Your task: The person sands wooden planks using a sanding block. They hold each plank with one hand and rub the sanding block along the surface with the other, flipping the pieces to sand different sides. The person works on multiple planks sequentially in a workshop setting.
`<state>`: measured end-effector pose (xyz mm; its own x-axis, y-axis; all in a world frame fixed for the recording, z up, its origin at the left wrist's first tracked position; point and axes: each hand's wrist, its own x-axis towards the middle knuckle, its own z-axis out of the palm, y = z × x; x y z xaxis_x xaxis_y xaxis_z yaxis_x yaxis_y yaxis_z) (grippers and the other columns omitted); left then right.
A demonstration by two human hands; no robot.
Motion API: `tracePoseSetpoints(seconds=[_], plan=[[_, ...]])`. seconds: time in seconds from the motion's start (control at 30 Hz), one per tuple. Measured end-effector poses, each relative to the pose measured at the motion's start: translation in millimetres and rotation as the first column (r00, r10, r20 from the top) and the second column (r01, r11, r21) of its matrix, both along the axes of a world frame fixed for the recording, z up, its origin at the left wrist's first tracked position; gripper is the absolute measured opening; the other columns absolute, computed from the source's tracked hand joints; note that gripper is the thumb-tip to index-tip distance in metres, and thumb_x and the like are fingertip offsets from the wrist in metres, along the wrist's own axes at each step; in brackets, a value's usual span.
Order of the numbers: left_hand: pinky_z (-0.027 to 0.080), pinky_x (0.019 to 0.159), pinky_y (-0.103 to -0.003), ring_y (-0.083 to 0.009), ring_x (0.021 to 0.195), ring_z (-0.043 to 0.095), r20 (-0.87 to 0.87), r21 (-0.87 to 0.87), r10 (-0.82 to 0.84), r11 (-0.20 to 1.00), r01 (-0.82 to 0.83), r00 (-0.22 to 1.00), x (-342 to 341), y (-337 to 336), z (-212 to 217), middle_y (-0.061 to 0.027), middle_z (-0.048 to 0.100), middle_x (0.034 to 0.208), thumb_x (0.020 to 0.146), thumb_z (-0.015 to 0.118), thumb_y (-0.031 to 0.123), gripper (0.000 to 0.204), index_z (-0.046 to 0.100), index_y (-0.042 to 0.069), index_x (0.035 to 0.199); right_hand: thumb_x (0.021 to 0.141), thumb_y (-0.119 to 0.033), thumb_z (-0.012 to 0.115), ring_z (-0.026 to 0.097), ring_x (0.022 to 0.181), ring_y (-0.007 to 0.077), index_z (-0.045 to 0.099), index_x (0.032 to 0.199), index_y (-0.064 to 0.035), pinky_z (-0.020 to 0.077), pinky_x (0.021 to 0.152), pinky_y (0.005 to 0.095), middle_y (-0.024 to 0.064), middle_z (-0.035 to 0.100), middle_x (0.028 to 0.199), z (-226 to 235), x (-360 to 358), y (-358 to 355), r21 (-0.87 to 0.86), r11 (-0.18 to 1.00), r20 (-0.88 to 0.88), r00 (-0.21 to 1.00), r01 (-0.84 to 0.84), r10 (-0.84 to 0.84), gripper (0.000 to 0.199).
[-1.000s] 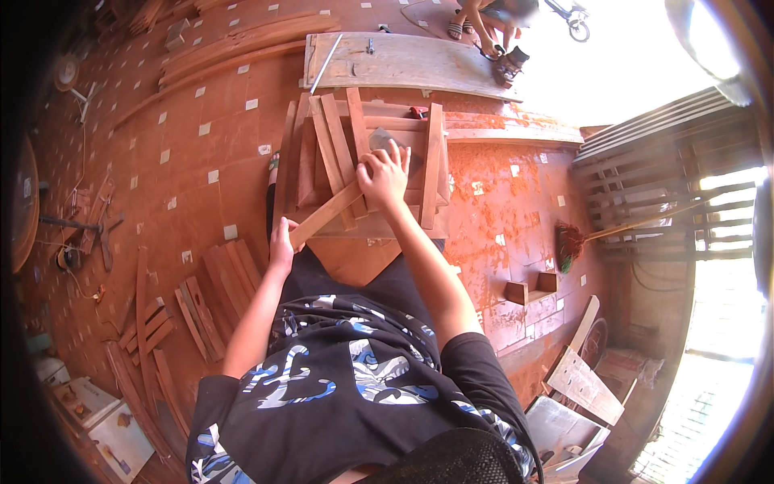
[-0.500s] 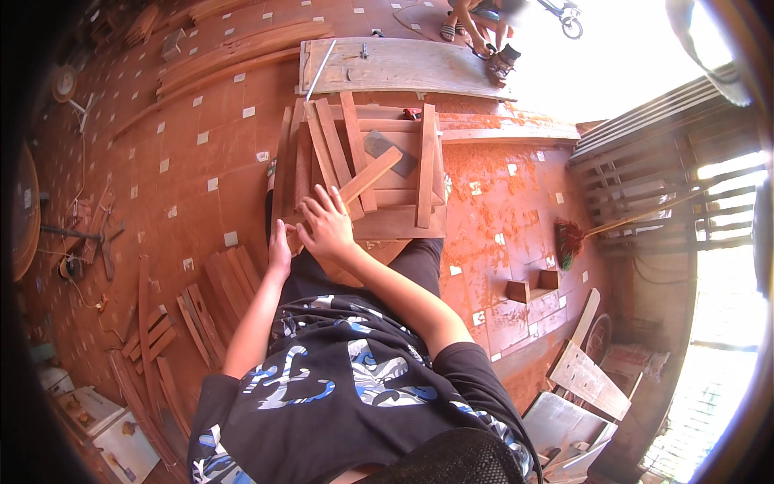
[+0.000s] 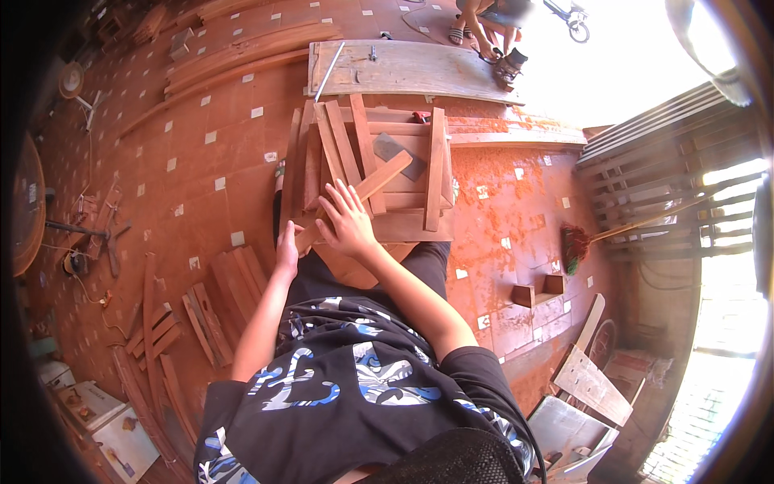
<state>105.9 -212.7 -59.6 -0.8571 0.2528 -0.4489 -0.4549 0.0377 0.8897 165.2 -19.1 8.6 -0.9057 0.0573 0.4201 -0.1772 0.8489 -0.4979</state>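
Observation:
A short reddish-brown wooden strip [image 3: 387, 175] lies slantwise over a stack of wooden pieces in front of me. Its near end reaches my left hand [image 3: 288, 248], which grips it from the side; part of that grip is hidden. My right hand [image 3: 348, 222] rests across the strip's middle with its fingers stretched and spread. Beneath are wooden frame pieces [image 3: 435, 169] and several loose strips [image 3: 329, 145]. A dark grey flat sheet [image 3: 395, 153] lies among them, partly covered by the strip.
Beyond the stack, a long board [image 3: 419, 73] lies on the tiled floor, where another person's hand [image 3: 488, 52] holds a dark tool [image 3: 509, 68]. Wooden planks [image 3: 234, 278] lie to my left. A broom [image 3: 575, 242] and a small wooden piece [image 3: 536, 292] are at right.
My right hand has slid a little to the right along the strip, away from my left hand, uncovering more of the strip's near end. The whole view has shifted slightly.

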Motion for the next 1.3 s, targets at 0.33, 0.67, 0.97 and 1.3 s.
tracePoseSetpoints(seconds=[0.33,0.67,0.97,1.3], plan=[[0.039,0.044,-0.024,-0.0093,0.057,0.058,0.021,0.013,0.021,1.000,-0.022,1.000,1.3,6.5,6.0,-0.0017,0.063,0.076,0.109,0.043,0.048,0.045,0.064,0.011,0.094,0.091,-0.051,0.063,0.046,0.138,0.0397,0.061,0.137,-0.0048,0.0245,0.123,0.0559,0.0198,0.057,0.134,9.7,6.3,-0.4,0.126,0.992,0.017,1.000,0.005,-0.007,0.065],[0.048,0.100,-0.035,-0.0178,0.114,0.062,0.186,0.257,0.082,0.958,-0.129,0.979,-3.6,1.3,-8.6,-0.0062,0.068,0.112,0.107,0.030,0.066,0.068,0.065,0.008,0.114,0.093,-0.043,0.062,0.049,0.133,0.0395,0.062,0.131,-0.0050,0.0273,0.122,0.0565,0.0201,0.058,0.128,-2.2,6.7,-52.3,0.134,0.979,0.023,0.988,-0.156,0.154,0.054],[0.046,0.098,-0.036,-0.0175,0.115,0.062,0.178,0.291,-0.060,0.957,0.005,0.982,-6.3,-15.2,-20.7,-0.0017,0.068,0.117,0.105,0.032,0.070,0.067,0.066,0.014,0.118,0.090,-0.043,0.065,0.047,0.135,0.0392,0.064,0.129,-0.0070,0.0257,0.122,0.0577,0.0198,0.058,0.129,1.9,8.2,-42.7,0.090,0.977,0.044,0.980,-0.195,0.191,0.053],[0.044,0.111,-0.040,-0.0253,0.134,0.054,0.258,0.371,-0.066,0.928,-0.036,0.964,2.2,-5.1,12.0,-0.0140,0.054,0.147,0.102,0.033,0.074,0.085,0.051,0.003,0.145,0.088,-0.053,0.063,0.035,0.149,0.0387,0.054,0.146,-0.0090,0.0143,0.126,0.0578,0.0203,0.053,0.145,11.2,16.0,-51.4,0.302,0.902,0.249,0.939,-0.308,0.237,0.073]])
